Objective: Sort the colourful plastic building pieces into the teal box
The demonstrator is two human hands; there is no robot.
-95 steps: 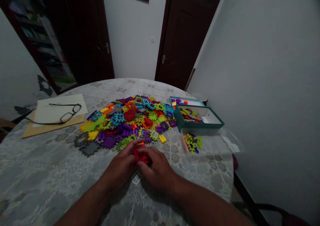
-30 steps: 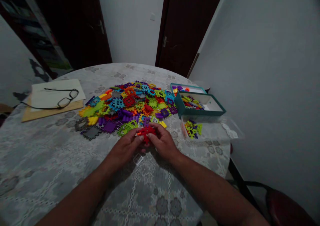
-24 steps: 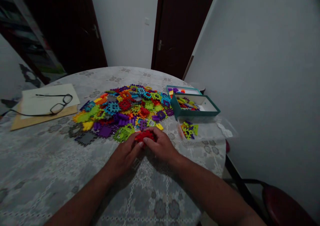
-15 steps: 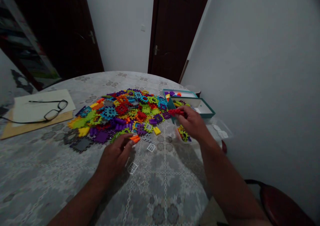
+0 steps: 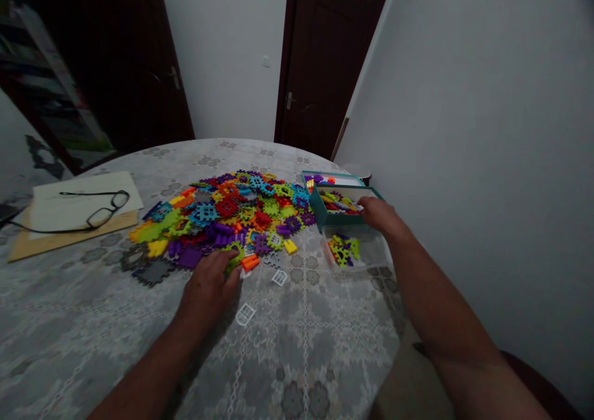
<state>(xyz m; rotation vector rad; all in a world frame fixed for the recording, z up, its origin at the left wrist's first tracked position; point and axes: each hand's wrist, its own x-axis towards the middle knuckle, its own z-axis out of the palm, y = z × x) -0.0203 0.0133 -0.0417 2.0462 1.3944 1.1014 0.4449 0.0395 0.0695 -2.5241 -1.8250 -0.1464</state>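
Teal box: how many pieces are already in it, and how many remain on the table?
Done: some pieces lie in the teal box, a few more in the clear tray. In hand: the right hand is at the box rim; the left hand rests beside an orange piece. Left: the big pile on the table.

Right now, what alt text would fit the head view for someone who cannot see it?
A person's right hand reaches to a teal box, while the left hand rests by an orange piece beside a colourful pile of pieces on the table. Glasses lie on papers.
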